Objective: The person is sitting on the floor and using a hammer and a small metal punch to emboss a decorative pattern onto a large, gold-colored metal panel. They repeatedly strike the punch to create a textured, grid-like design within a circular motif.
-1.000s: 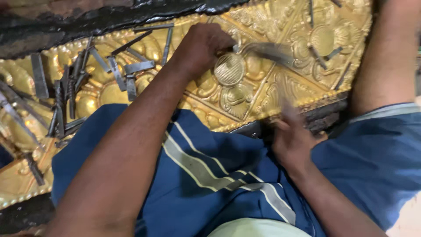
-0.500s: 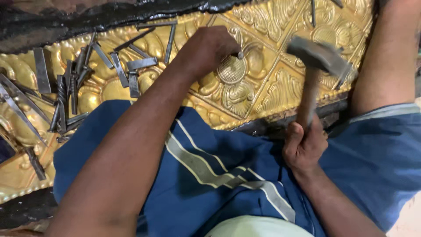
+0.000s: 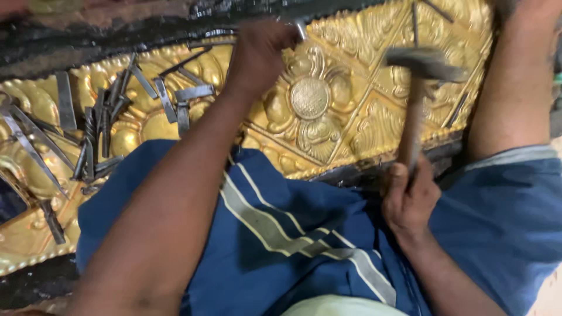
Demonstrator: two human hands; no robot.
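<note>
Gold embossed panel (image 3: 374, 123) underneath; left hand (image 3: 260, 52) fingers grip a punch (image 3: 300, 29); right hand (image 3: 410, 199) fingers clasp a hammer (image 3: 424, 64).

Embossed sheet (image 3: 351, 117): glossy gold metal. Punches (image 3: 175, 96) on it: dull grey steel. Hammer (image 3: 418, 88): wooden handle, matt steel head.

Hammer and punch sitting over the embossed gold sheet

The hammer (image 3: 422, 88) is standing upright, its blurred head hanging above the gold embossed sheet (image 3: 345, 111); a slim metal punch (image 3: 301, 29) is poking out near the rosette.
</note>
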